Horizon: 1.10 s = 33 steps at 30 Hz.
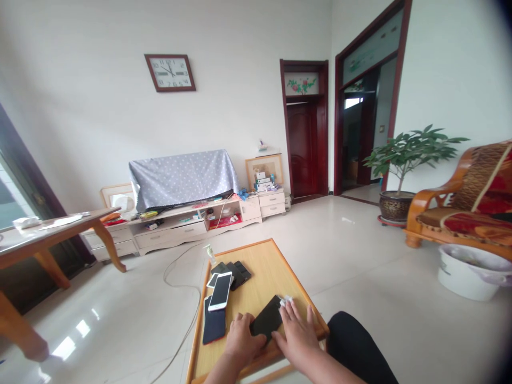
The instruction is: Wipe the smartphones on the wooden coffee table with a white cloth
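Observation:
A black phone (267, 319) lies on the small wooden table (272, 264) in front of me. My left hand (241, 336) grips its near left edge. My right hand (296, 333) rests flat over its right side, fingers spread, with a small white cloth or wipe (286, 301) under the fingertips. To the left lie a white phone (220, 290) on top of a dark phone with a red edge (214, 324), and behind them a few black cases or phones (236, 272). A small pump bottle (210, 254) stands at the table's far left corner.
A cable (176, 272) snakes across the shiny floor to a white TV cabinet (188, 226) with a cloth-covered screen. A wooden table (52, 234) is at left; a wooden armchair (460, 208), potted plant (400, 160) and white bucket (466, 272) are at right. My knee (352, 341) touches the table.

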Tool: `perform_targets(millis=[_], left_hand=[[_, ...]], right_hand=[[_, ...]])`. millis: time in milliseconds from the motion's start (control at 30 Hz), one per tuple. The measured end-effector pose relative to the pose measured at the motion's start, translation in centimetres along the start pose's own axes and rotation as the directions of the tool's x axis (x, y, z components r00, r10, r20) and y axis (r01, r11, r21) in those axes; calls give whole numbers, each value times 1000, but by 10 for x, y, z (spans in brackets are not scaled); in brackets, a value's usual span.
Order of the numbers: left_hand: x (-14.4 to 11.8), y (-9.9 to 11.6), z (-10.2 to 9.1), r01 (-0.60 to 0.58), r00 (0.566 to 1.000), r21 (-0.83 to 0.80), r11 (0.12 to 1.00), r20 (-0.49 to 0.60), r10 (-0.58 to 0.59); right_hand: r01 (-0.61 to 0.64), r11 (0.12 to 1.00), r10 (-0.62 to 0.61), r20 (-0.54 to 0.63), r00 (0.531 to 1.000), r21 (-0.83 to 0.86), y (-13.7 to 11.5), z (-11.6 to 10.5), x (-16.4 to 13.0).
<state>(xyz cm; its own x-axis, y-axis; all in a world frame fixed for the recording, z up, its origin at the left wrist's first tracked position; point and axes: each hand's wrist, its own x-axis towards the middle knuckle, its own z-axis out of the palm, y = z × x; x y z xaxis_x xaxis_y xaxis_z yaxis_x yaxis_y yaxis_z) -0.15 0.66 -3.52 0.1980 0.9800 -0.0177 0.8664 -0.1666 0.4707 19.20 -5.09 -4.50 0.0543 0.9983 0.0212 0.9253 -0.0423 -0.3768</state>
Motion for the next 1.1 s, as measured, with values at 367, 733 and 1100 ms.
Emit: perform_targets(millis=[367, 733, 1100], left_hand=[[28, 9, 5, 244, 969, -368, 897, 56, -241], [15, 3, -26, 228, 969, -814, 535, 134, -208], [18, 6, -31, 23, 970, -859, 512, -104, -218]], right_hand=[[26, 999, -27, 12, 1000, 40, 11, 12, 12], [124, 984, -120, -33, 992, 131, -13, 4, 21], [39, 727, 89, -151, 985, 685, -44, -8, 67]])
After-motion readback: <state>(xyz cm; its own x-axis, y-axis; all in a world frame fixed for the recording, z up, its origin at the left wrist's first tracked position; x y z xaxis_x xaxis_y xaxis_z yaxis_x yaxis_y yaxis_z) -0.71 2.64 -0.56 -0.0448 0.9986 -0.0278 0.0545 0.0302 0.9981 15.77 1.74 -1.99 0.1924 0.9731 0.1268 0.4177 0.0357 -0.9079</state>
